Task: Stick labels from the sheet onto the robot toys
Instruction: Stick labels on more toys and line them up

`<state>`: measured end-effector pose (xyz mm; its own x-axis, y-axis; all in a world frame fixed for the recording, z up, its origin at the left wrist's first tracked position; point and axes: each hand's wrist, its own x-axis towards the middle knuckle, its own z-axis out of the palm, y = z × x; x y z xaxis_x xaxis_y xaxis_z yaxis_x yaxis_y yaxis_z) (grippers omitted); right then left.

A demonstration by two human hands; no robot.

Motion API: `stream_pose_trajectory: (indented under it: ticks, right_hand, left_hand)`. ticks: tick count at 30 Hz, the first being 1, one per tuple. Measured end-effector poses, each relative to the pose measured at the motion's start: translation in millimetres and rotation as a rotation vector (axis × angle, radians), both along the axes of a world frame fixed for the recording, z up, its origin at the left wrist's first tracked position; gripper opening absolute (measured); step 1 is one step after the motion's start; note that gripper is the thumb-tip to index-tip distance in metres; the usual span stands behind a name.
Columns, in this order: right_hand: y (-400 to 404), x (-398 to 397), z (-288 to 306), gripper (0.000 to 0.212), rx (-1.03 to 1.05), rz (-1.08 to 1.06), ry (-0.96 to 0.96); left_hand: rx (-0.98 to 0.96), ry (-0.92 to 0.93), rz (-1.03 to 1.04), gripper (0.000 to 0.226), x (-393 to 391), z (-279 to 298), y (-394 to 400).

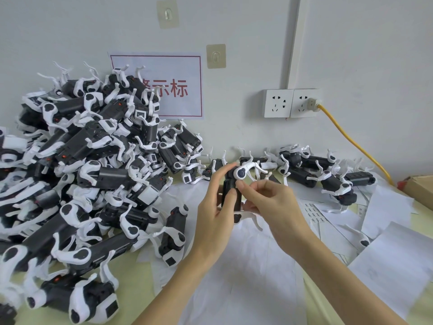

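Robot toy: black body, white legs, held upright between both hands, long axis near vertical. Left hand wrapped around its left flank, thumb on top. Right hand pinching at the upper face; label too small to confirm. Label sheet just right, nearer the right hand. Unlabelled pile left.

dozens of robot toys, two hands, two wall sockets, two hooks
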<state>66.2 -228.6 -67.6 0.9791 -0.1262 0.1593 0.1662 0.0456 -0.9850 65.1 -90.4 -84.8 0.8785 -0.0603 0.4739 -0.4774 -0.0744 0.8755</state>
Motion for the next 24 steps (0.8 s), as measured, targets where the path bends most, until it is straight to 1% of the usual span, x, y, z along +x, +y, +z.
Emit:
stream_pose_trajectory:
  ticks: [1,3,4,7,8,11,12,15,16,17,18,20,21,24]
  right_hand:
    - [0,-1,0,0.047,0.099,0.099,0.065]
    - [0,-2,1,0.039,0.206,0.249,0.136]
    - [-1,-1,2,0.035,0.234,0.283,0.149]
    - [-3,2,3,0.021,0.323,0.301,0.201]
    - [-3,3,4,0.022,0.351,0.304,0.233]
    - [-6,5,5,0.036,0.388,0.321,0.323]
    - [-8,5,6,0.034,0.404,0.327,0.346]
    - [-11,7,6,0.013,0.471,0.346,0.406]
    - [-11,8,4,0.008,0.530,0.343,0.429]
    - [-11,9,2,0.009,0.608,0.324,0.448]
    - [-12,10,1,0.014,0.664,0.303,0.450]
    - [-13,13,-1,0.023,0.616,0.302,0.403]
    - [-14,14,-1,0.022,0.567,0.322,0.368]
    - [-16,14,-2,0.007,0.488,0.385,0.321]
  left_hand:
    - [-0.010,0.010,0.001,0.051,0,-1,0]
    - [-0.027,0.014,0.000,0.052,-1,-1,0]
    - [-0.028,0.015,-0.009,0.052,-1,-1,-1]
    - [-0.023,0.030,-0.039,0.052,-3,0,-2]
    - [-0.019,0.032,-0.043,0.053,-3,-1,-2]
    - [-0.023,0.020,-0.043,0.054,-3,-1,-3]
    - [-0.027,0.012,-0.044,0.053,-3,-1,-4]
    - [-0.031,0.002,-0.045,0.048,-2,0,-5]
    - [-0.039,0.006,-0.051,0.048,-2,1,-5]
    - [-0.051,0.005,-0.063,0.047,-2,1,-5]
    - [-0.053,-0.005,-0.074,0.046,-2,0,-6]
    - [-0.041,-0.022,-0.076,0.046,-2,0,-6]
    - [-0.048,-0.008,-0.078,0.047,0,0,-7]
    - [-0.069,0.051,-0.090,0.048,2,0,-5]
